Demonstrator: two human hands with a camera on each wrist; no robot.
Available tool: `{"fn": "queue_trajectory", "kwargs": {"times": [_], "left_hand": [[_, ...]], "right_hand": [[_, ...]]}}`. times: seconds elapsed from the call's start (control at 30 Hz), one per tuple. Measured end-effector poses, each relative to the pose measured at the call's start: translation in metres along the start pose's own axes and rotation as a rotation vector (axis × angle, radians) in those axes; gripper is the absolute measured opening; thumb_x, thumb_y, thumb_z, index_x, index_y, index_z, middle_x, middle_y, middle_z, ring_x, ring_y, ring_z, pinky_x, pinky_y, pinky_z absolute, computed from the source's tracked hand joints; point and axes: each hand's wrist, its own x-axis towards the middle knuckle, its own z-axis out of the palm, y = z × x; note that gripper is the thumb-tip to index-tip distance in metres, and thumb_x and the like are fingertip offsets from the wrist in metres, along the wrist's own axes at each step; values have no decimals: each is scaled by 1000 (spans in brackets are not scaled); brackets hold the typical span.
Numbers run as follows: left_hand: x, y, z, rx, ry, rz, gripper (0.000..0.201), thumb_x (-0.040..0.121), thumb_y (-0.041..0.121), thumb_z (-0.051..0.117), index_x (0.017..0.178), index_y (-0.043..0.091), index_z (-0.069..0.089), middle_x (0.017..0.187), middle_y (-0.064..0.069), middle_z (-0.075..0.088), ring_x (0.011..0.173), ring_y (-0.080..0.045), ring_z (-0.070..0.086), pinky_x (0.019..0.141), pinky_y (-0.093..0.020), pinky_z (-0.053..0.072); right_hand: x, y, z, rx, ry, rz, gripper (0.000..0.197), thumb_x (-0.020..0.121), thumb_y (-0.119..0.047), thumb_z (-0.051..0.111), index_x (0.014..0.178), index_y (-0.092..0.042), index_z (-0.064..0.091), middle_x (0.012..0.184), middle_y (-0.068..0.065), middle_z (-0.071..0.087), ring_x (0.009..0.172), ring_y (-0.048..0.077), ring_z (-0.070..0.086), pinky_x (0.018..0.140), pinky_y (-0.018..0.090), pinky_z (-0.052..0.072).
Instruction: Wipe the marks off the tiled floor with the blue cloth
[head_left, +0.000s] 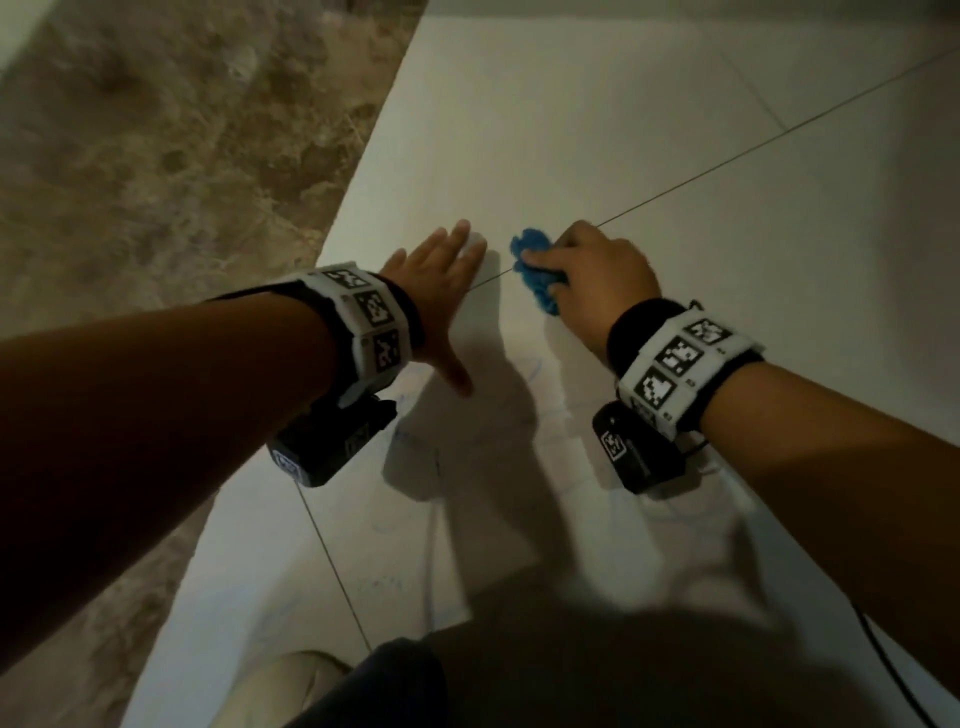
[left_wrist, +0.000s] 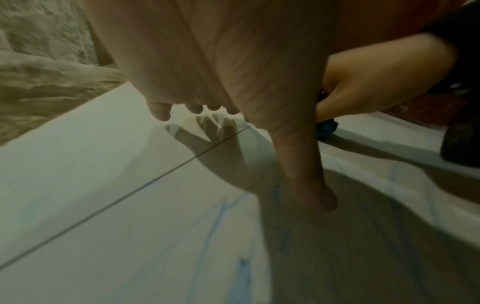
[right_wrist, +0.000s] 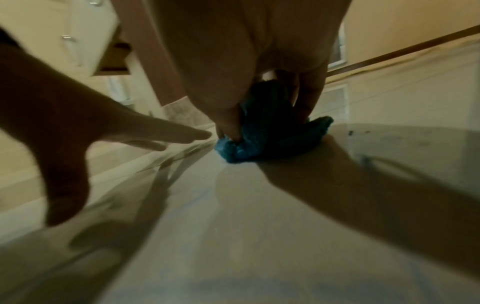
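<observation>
My right hand (head_left: 592, 270) grips a bunched blue cloth (head_left: 535, 270) and presses it down on the white tiled floor (head_left: 597, 130), right on a grout line. In the right wrist view the blue cloth (right_wrist: 262, 142) bulges out under my right hand (right_wrist: 259, 115). My left hand (head_left: 441, 280) lies flat on the tile just left of the cloth, fingers spread and straight. Faint blue marks (head_left: 535, 374) run over the tile nearer to me, behind both hands. The left wrist view shows blue marks (left_wrist: 215, 226) streaking the floor under my left hand (left_wrist: 233, 107).
A brown mottled marble strip (head_left: 171, 156) borders the white tiles on the left. A dark grout line (head_left: 332, 561) crosses near my knees (head_left: 415, 686). A black cable (head_left: 883, 660) trails at lower right. The right wrist view shows white cabinets (right_wrist: 64, 37) and a wall beyond.
</observation>
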Motion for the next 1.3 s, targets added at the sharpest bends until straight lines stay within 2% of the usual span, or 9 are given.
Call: {"fn": "queue_trajectory", "kwargs": {"times": [0.13, 0.3, 0.5, 0.67, 0.77, 0.9, 1.1, 1.17, 1.3], "left_hand": [[2, -6, 11, 36, -7, 27, 149, 52, 68, 80, 150, 18, -21, 158, -4, -26, 147, -25, -15, 120, -46, 5], [-1, -6, 12, 32, 5, 37, 149, 51, 67, 81, 151, 18, -18, 158, -2, -24, 147, -24, -14, 120, -45, 4], [0, -6, 11, 40, -7, 20, 148, 53, 66, 80, 150, 18, -20, 158, -2, -25, 147, -24, -14, 120, -46, 5], [0, -8, 13, 16, 15, 32, 149, 50, 66, 82, 151, 19, -17, 159, -2, -24, 148, -24, -13, 120, -47, 7], [1, -8, 14, 32, 15, 29, 149, 51, 68, 81, 151, 19, -18, 158, -2, -24, 148, -24, -13, 120, -47, 7], [1, -7, 13, 52, -3, 28, 149, 52, 70, 78, 150, 18, -21, 157, -3, -27, 147, -25, -15, 120, -46, 5], [2, -10, 14, 25, 16, 38, 150, 49, 69, 80, 151, 19, -17, 159, -2, -23, 148, -24, -12, 120, -47, 7], [2, -9, 14, 32, 14, 36, 150, 49, 69, 80, 151, 19, -18, 159, -2, -24, 148, -24, -13, 120, -46, 7], [1, -8, 14, 39, 3, 25, 148, 52, 67, 80, 150, 18, -20, 158, -3, -26, 147, -24, -14, 120, -46, 6]], "right_hand": [[-8, -2, 1, -37, -52, -188, 39, 92, -20, 50, 128, -34, 54, 127, 1, 49, 107, 29, 50, 88, 27, 35], [10, 17, -9, -57, 26, 69, 42, 90, -21, 45, 129, -36, 51, 127, 7, 49, 107, 30, 51, 84, 35, 41], [-7, -7, 2, -42, -63, -213, 40, 90, -21, 51, 127, -37, 54, 126, 0, 49, 107, 29, 48, 88, 27, 35], [19, 26, -10, -62, 59, 92, 43, 90, -22, 43, 129, -38, 51, 128, 7, 48, 109, 30, 50, 86, 35, 39], [-6, -1, 6, -41, -2, -62, 41, 90, -30, 39, 127, -36, 52, 127, 5, 47, 106, 31, 46, 88, 29, 37], [-27, -19, 6, -133, -122, -348, 45, 89, -17, 53, 128, -40, 51, 128, -3, 47, 102, 28, 46, 86, 36, 41], [14, 30, -9, -41, 29, 50, 43, 90, -19, 47, 128, -37, 53, 125, 8, 50, 107, 32, 50, 87, 37, 41], [-8, 10, 2, -31, -3, -83, 42, 88, -17, 51, 125, -37, 56, 123, 7, 51, 103, 35, 50, 90, 38, 41], [-44, -19, 15, -84, -113, -424, 45, 86, -13, 58, 124, -38, 57, 123, 1, 52, 92, 32, 49, 78, 37, 44]]}}
